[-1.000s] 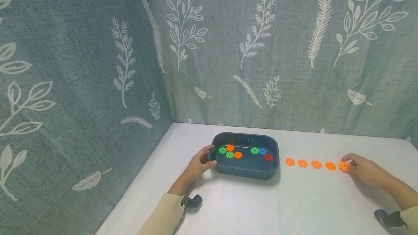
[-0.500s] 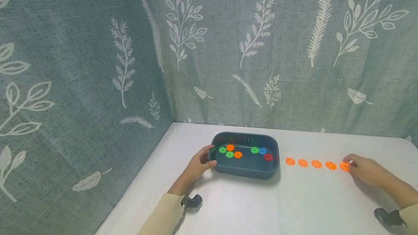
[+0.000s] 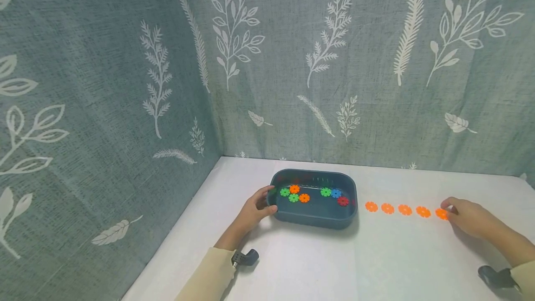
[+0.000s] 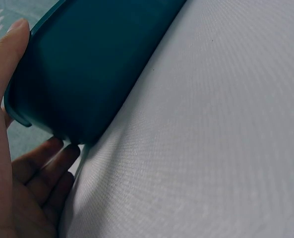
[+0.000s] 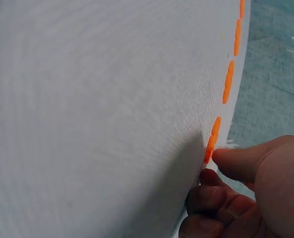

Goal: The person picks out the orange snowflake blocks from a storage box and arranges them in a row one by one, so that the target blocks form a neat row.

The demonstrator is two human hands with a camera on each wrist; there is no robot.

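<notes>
At its left end, the dark blue-green tray (image 3: 315,221) is held by my left hand (image 3: 252,210). In the left wrist view the thumb (image 4: 15,44) lies on the rim and other fingertips touch the tray's end wall. On the right, my right hand (image 3: 470,217) pinches an orange notched plastic disc (image 3: 441,213) between thumb and index finger, down at the table. That disc is the right end of a row; several matching orange discs (image 3: 405,210) lie flat and spaced apart toward the tray. My fingers cover its right side.
Inside the tray lie loose discs: green (image 3: 294,198), orange (image 3: 304,198), blue (image 3: 336,193) and red (image 3: 343,201). A white cloth covers the table (image 3: 309,264). Leaf-patterned curtains (image 3: 284,82) stand behind and at the left.
My right hand and the pinched orange disc have shifted slightly right, widening the gap to its neighbour. The left hand and tray look still.
</notes>
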